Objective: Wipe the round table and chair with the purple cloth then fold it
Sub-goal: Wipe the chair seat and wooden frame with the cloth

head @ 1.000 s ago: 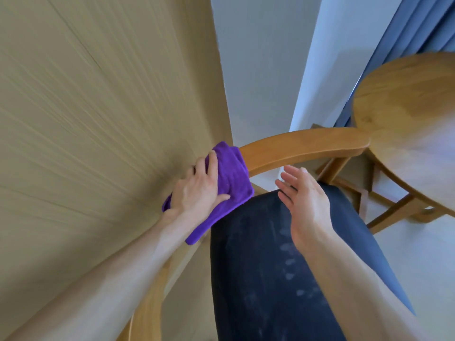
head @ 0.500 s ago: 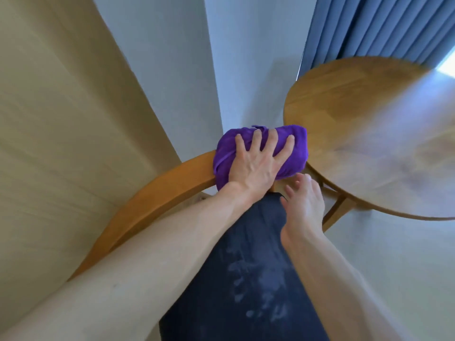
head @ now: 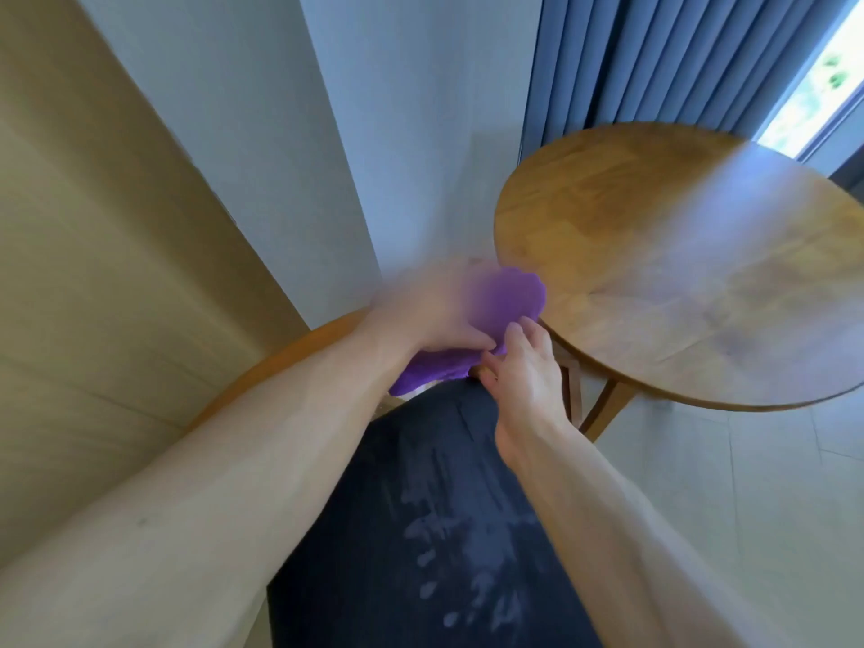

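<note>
I saw my left hand, badly blurred, pressed over the purple cloth on the curved wooden back rail of the chair; I could not tell how its fingers lay. My right hand sat just beside it, fingertips touching the cloth's near edge, fingers loosely bent. The cloth was bunched next to the rim of the round table. The chair's dark seat showed pale smudges.
</note>
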Demonstrator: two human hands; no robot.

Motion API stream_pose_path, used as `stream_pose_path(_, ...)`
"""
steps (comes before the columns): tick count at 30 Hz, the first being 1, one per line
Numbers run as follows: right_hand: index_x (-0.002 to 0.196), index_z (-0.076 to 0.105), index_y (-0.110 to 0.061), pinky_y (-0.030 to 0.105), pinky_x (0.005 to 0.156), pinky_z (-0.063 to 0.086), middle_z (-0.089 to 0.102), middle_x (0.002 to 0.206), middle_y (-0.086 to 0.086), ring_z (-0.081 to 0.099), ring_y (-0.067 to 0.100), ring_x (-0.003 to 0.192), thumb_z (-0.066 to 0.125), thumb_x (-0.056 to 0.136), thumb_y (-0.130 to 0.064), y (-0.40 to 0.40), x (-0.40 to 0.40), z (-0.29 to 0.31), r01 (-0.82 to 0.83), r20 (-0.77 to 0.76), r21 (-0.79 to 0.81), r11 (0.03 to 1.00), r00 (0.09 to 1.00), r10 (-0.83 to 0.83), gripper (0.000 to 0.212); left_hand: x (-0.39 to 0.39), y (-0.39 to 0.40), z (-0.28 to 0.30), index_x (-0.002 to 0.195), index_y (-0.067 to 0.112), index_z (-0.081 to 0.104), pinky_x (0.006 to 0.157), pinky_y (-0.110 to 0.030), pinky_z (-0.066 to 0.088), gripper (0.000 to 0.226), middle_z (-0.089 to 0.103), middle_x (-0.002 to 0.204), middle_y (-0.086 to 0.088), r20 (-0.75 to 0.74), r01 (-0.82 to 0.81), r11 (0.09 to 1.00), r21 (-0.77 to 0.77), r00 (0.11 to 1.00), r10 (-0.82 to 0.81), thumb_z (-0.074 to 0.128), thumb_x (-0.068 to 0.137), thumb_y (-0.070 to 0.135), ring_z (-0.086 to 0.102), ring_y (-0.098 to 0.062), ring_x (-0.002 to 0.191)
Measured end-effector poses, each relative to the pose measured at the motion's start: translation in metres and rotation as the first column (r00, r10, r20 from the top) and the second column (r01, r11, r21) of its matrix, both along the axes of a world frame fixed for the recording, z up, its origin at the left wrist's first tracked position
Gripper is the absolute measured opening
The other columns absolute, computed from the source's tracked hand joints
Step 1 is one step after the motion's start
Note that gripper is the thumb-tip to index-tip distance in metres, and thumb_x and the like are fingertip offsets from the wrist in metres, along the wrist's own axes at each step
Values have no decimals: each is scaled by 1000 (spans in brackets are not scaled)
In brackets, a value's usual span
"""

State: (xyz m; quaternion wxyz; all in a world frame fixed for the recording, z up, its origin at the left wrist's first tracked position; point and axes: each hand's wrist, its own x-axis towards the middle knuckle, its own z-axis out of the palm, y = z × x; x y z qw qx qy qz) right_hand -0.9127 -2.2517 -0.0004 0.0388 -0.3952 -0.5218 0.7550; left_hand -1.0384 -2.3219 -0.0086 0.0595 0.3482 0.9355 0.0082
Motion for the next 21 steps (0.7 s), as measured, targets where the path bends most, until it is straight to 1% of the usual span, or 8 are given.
stream_pose_path(2,148,36,-33,42,109,43,55,137,-2,56,20,123,42,101,-31,-5,0,4,-53,3,-2,999,999,53,48,0,-11,0,146,38,29,86,-46,50,95,54,126,-2,7,-24,1000,5,1000,24,64,68,78,58,-31,110)
stream_pose_path(4,148,37,-30,40,109,43,53,133,-6,56,18,122,41,102,-28,-6,2,7,-86,0,5,996,996,86,45,4,-24,-1,150,37,23,86,-46,49,100,52,131,-3,-6,-55,998,8,998,55,62,69,81,57,-31,113)
stream_pose_path(8,137,49,-23,28,92,49,59,126,-2,58,14,115,44,103,-22,-12,12,13,-183,11,43,982,983,183,35,24,-67,-10,156,38,12,88,-49,47,103,45,140,-1,-130,-133,991,-20,983,129,46,73,88,52,-30,120)
stream_pose_path(9,136,49,-23,28,91,49,59,128,-2,57,14,117,45,103,-21,-14,13,14,-197,23,48,979,980,196,34,29,-83,-11,156,40,9,89,-51,47,101,43,143,-1,-140,-161,987,-20,978,156,40,74,90,50,-29,122)
stream_pose_path(12,138,48,-25,36,104,47,55,136,-3,54,16,123,46,102,-20,-17,12,14,-211,55,53,976,977,208,36,45,-137,-9,155,46,2,87,-54,51,91,36,149,3,-94,-249,969,-4,964,247,20,78,90,48,-29,124)
stream_pose_path(16,138,49,-25,39,106,46,55,136,-3,54,18,124,46,102,-19,-16,15,14,-196,78,31,980,978,193,37,68,-197,-7,154,51,5,85,-52,54,78,39,143,6,34,-360,931,65,933,359,5,83,83,51,-28,121)
stream_pose_path(18,138,48,-24,38,105,46,56,134,-3,54,18,123,45,102,-18,-13,16,15,-181,75,25,983,981,179,37,73,-198,-8,154,49,10,82,-51,54,73,47,135,3,-10,-410,909,79,911,412,3,88,78,55,-29,115)
stream_pose_path(21,138,49,-23,38,105,47,56,131,-4,56,17,120,45,102,-18,-6,14,11,-152,77,24,988,986,149,36,64,-168,-10,152,38,24,82,-54,53,69,55,127,-6,-122,-454,889,57,881,458,6,94,71,58,-35,107)
